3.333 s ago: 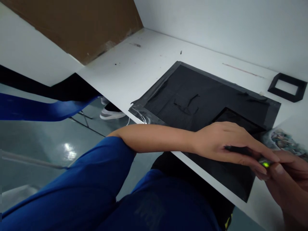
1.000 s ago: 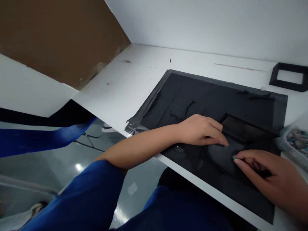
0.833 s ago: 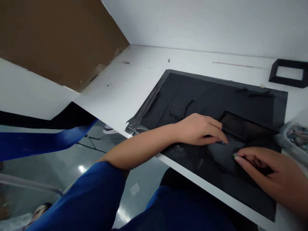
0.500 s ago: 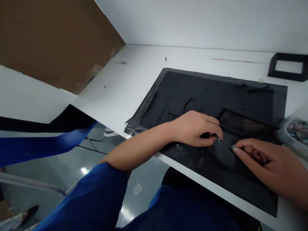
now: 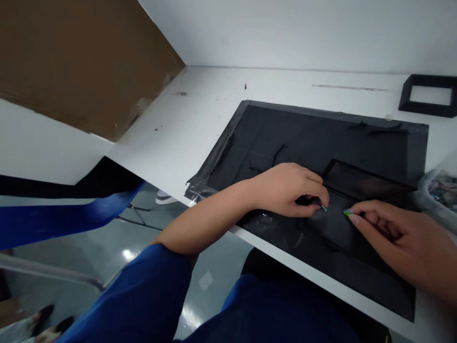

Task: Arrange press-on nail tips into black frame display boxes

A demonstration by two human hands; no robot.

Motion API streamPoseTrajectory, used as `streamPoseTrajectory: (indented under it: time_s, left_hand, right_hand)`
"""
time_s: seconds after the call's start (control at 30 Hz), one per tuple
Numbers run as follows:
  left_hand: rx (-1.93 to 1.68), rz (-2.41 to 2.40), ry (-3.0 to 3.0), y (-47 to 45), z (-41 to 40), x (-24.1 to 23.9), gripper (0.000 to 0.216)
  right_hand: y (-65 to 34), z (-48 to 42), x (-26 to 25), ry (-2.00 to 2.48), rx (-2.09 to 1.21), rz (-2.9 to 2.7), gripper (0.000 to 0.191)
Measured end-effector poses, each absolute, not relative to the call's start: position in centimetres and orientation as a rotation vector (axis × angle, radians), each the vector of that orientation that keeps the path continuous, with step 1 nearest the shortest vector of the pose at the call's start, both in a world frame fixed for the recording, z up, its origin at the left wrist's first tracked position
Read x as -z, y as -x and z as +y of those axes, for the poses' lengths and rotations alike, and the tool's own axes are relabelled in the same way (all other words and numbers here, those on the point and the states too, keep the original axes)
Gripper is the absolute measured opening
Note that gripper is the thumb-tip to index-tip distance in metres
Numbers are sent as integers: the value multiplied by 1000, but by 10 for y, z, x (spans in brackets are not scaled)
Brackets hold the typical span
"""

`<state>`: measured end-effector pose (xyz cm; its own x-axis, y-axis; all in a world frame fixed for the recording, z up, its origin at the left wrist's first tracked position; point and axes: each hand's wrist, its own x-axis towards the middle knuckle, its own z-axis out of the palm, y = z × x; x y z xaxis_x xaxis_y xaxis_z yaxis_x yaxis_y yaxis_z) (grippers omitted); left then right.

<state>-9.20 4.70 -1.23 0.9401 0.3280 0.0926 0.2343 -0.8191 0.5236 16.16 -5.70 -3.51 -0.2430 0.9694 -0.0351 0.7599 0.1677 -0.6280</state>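
Down at the near end of my feed, a blue sleeve point(image 5: 143, 290) leads to a bare left forearm reaching across the front edge of the white desk point(image 5: 185, 138). Over the black mat point(image 5: 303, 126), I have the left hand point(image 5: 289, 190), its fingers curled and apparently pinching a bluish piece point(image 5: 324, 208) that peeks out at the tips. Facing it, the right hand point(image 5: 396, 228) grips a bright green piece point(image 5: 347, 213) between thumb and forefinger. Those two pieces sit near each other but apart, over the greyish area in front of a dark panel point(image 5: 367, 181); whether that is a box or a frame I can't tell.

I judge the step in hand to be fine two-handed handling of these small parts. To my mind, the next move calls for steady fingertip control and a light pinch, since either piece could slip.

Farther along, a clear container point(image 5: 437, 213) of small bits stands to the right, dark strips point(image 5: 278, 153) lie on the mat, and a black frame point(image 5: 428, 112) rests near the white wall point(image 5: 285, 33).
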Motion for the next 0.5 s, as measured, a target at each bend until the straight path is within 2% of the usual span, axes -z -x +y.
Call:
streamPoseTrajectory:
  time_s: [0.23,0.5]
  left_hand:
    - [-328,480,-2657,90,44,20,27]
    - [-311,485,-2684,92,42,19,27]
  right_hand:
    - [-162,-57,37,1649,-699,-2123,31]
    - [-166,-58,39,1672,-782,-2106,33]
